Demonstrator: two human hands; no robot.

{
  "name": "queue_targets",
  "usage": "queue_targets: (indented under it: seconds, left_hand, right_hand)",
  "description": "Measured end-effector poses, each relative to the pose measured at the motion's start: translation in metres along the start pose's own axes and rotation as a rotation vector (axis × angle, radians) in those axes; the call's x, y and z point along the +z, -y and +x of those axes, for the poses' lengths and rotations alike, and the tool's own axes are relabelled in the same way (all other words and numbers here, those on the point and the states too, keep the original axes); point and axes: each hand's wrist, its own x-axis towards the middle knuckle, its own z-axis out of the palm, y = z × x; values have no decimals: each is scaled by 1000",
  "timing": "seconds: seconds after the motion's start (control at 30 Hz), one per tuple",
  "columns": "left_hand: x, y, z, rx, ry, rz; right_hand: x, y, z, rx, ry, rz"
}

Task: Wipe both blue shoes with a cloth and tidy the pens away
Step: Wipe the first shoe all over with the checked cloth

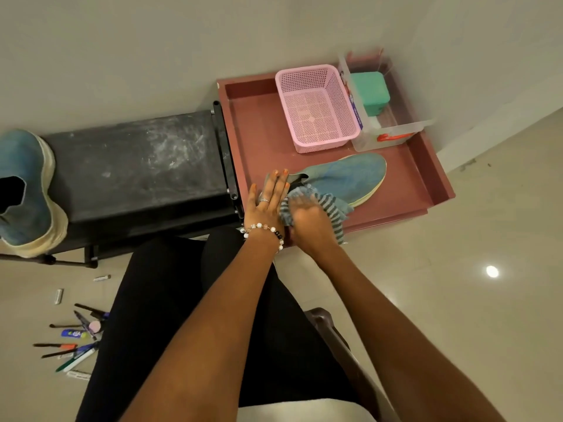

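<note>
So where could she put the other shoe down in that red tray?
The bare patch is the red tray's left part, between its left wall and the pink plastic basket. The far right corner is crowded by the basket and a clear plastic box; the near side holds the blue shoe, both hands and the striped cloth.

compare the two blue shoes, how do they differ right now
The shoe in the red tray lies under both hands: the left hand rests flat on its heel end, and the right hand rubs it with the striped cloth. The shoe on the black bench sits untouched, its opening facing up. Both are blue with pale soles.
</note>
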Motion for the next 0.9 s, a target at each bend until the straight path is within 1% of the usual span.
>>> queue_targets:
  seconds: [0.03,0.1,0.17,0.2,0.23,0.3,0.37,0.4,0.47,0.53,0.6,0.63,0.67,0.7,0.73,0.77,0.8,0.83,0.87,0.9]
  left_hand:
    - [0,0,0,-24,6,1]
    - [-2,-1,-2,-26,25,26]
    - [-6,-3,-4,10,52,24]
    - [-8,-4,-4,19,62,14]
    - [-8,-4,-3,21,58,7]
    - [-7,-4,-2,10,34,-3]
    - [-5,-3,-2,5,33,0]
    - [-4,-3,-2,2,27,-2]
    - [-1,-3,-1,-10,3,20]
    - [-2,-3,-3,-13,1,35]
    - [-4,-4,-5,-2,2,7]
    - [-5,-3,-5,9,-7,-6]
    - [-8,-2,-7,29,-21,-29]
    - [-12,0,-9,58,-32,-71]
    - [-15,3,-12,90,-45,-126]
    - [-19,6,-15,111,-70,-182]
    - [-24,11,-17,115,-100,-230]
    - [-31,18,-20,107,-128,-266]
    - [-36,25,-23,98,-146,-278]
    - [-39,32,-24,102,-152,-269]
  right_hand:
    - [4,8,2,29,-8,23]
    - [4,2,-5,-6,-27,119]
    - [-5,-20,-20,-165,-81,167]
    - [-13,-29,-23,-214,-74,169]
    - [-22,-33,-21,-209,-56,158]
    - [-25,-31,-7,-69,-45,80]
    - [-11,-11,-2,102,-92,100]
    - [0,2,-4,135,-140,150]
    - [15,17,-15,110,-233,237]
    - [9,5,-26,3,-267,312]
    - [-14,-15,-28,-42,-245,352]
    - [-26,-22,-26,-1,-228,367]
    - [-34,-28,-21,77,-245,403]
    - [-42,-30,-17,229,-299,472]
    - [-48,-33,-12,425,-383,606]
    - [-56,-34,-7,625,-495,795]
    - [-63,-33,-4,785,-606,987]
    - [-68,-30,-5,884,-715,1123]
    - [-70,-25,-6,895,-802,1161]
    - [-67,-19,-7,850,-839,1147]
